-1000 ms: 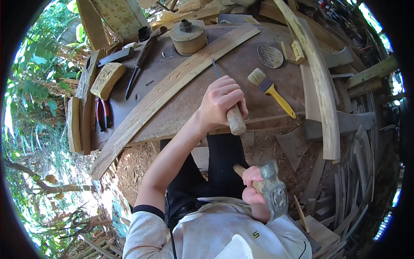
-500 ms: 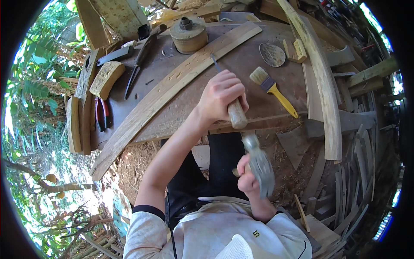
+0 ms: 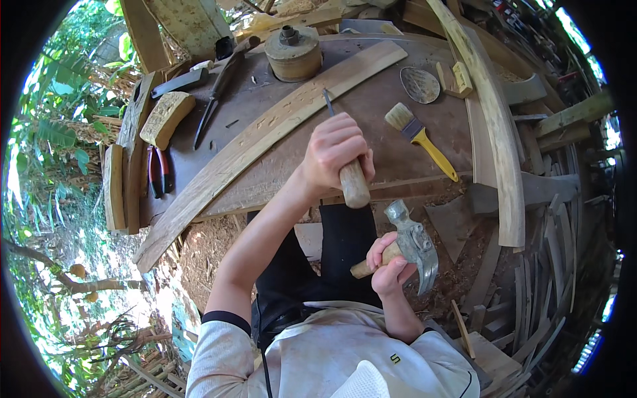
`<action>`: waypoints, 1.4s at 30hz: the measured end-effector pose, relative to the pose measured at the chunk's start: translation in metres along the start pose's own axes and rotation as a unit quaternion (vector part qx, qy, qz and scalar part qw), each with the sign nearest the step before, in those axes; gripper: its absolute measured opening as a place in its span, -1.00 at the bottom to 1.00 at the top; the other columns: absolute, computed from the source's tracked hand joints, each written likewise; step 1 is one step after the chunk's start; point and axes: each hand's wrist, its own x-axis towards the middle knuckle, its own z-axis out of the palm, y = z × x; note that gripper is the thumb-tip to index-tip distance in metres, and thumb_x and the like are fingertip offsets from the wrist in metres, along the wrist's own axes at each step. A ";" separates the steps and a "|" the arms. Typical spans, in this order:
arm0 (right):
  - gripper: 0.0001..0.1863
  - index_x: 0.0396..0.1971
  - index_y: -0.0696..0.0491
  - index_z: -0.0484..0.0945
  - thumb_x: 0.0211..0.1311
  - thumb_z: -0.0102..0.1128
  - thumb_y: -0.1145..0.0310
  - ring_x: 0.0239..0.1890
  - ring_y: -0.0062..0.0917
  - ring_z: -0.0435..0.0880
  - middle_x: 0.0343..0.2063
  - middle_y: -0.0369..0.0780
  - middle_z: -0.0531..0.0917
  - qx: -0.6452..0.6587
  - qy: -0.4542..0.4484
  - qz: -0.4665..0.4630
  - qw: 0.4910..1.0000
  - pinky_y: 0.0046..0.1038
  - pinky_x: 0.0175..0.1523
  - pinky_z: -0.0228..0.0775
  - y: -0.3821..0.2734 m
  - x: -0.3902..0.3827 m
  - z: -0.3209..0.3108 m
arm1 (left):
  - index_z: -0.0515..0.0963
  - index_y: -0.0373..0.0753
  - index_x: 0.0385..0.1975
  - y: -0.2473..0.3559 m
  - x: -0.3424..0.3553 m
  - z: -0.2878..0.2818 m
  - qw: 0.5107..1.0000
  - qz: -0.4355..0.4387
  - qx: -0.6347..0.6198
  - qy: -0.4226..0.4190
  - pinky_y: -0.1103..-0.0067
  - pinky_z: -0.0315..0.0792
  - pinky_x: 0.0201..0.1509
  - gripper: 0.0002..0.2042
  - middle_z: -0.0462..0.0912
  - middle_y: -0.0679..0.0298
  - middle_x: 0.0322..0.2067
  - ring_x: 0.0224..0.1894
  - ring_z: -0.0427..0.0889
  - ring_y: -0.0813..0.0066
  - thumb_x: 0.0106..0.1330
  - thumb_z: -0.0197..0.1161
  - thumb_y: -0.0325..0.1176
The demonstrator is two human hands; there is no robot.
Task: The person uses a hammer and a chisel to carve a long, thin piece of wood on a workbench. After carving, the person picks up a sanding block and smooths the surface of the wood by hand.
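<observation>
My left hand (image 3: 335, 149) is closed round the wooden handle (image 3: 355, 189) of a chisel, whose thin blade (image 3: 329, 104) slants up to a long board (image 3: 199, 192) with small carved marks, lying diagonally across the bench. The blade's tip is on the board among the marks. Below the handle's end, my right hand (image 3: 388, 265) grips a claw hammer (image 3: 415, 242) by its short wooden handle near the head, with the head raised off to the right of the chisel. The hammer is not touching the chisel.
The bench (image 3: 398, 159) holds a yellow brush (image 3: 431, 149), an oval piece (image 3: 419, 85), a round block (image 3: 292, 60), a long blade tool (image 3: 212, 103), red pliers (image 3: 159, 176) and wood offcuts (image 3: 166, 119). A long pale plank (image 3: 504, 172) lies right; scrap wood piles beside it.
My right hand and the hammer have risen toward the chisel handle's end, the hammer head swinging upward. My left hand and the chisel have shifted only slightly.
</observation>
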 end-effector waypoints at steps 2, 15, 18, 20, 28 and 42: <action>-0.33 -0.17 0.10 0.34 0.44 -0.10 -0.35 -0.72 -0.65 0.32 -0.65 -0.31 0.36 0.004 -0.005 0.001 1.000 -0.61 -0.63 0.16 0.001 0.000 -0.002 | 0.32 -0.22 -0.68 -0.002 0.003 -0.001 0.999 -0.027 0.017 0.016 0.43 0.28 -0.48 -0.76 0.34 0.26 -0.67 -0.60 0.37 0.27 -0.20 0.30 -0.59; -0.32 -0.20 0.09 0.34 0.43 -0.10 -0.37 -0.71 -0.65 0.32 -0.65 -0.31 0.34 0.002 -0.004 0.017 1.000 -0.60 -0.63 0.17 0.002 -0.011 -0.006 | 0.36 -0.21 -0.64 -0.010 0.027 -0.010 0.999 0.046 -0.007 -0.027 0.44 0.32 -0.49 -0.77 0.40 0.26 -0.65 -0.59 0.43 0.28 -0.08 0.34 -0.59; -0.32 -0.19 0.09 0.33 0.43 -0.09 -0.36 -0.70 -0.65 0.31 -0.65 -0.31 0.34 0.004 -0.003 0.028 1.000 -0.60 -0.62 0.17 0.000 -0.010 -0.002 | 0.33 -0.19 -0.66 -0.019 0.029 -0.009 0.982 0.133 -0.017 -0.129 0.45 0.30 -0.54 -0.72 0.37 0.30 -0.66 -0.63 0.40 0.31 0.05 0.37 -0.56; -0.32 -0.19 0.09 0.33 0.43 -0.08 -0.36 -0.70 -0.66 0.31 -0.65 -0.31 0.34 0.000 0.005 0.035 0.999 -0.60 -0.62 0.17 0.002 -0.010 0.000 | 0.31 -0.16 -0.67 -0.026 0.025 -0.008 0.977 0.144 -0.013 -0.155 0.45 0.30 -0.55 -0.67 0.34 0.33 -0.67 -0.64 0.38 0.34 0.10 0.42 -0.48; -0.30 -0.16 0.09 0.33 0.40 -0.07 -0.39 -0.70 -0.65 0.29 -0.64 -0.31 0.33 -0.039 0.008 0.035 0.999 -0.60 -0.62 0.17 -0.006 -0.003 0.010 | 0.32 -0.11 -0.63 -0.042 0.010 -0.009 0.972 0.176 -0.012 -0.157 0.54 0.36 -0.60 -0.62 0.32 0.40 -0.68 -0.65 0.44 0.47 0.23 0.46 -0.25; -0.29 -0.17 0.08 0.29 0.44 -0.23 -0.41 -0.76 -0.61 0.28 -0.64 -0.29 0.33 -0.043 0.045 -0.092 0.994 -0.55 -0.69 0.21 -0.028 0.005 0.060 | 0.42 -0.14 -0.62 -0.020 0.013 -0.016 0.990 0.084 -0.074 -0.088 0.42 0.40 -0.63 -0.66 0.42 0.34 -0.72 -0.66 0.55 0.30 0.32 0.38 -0.19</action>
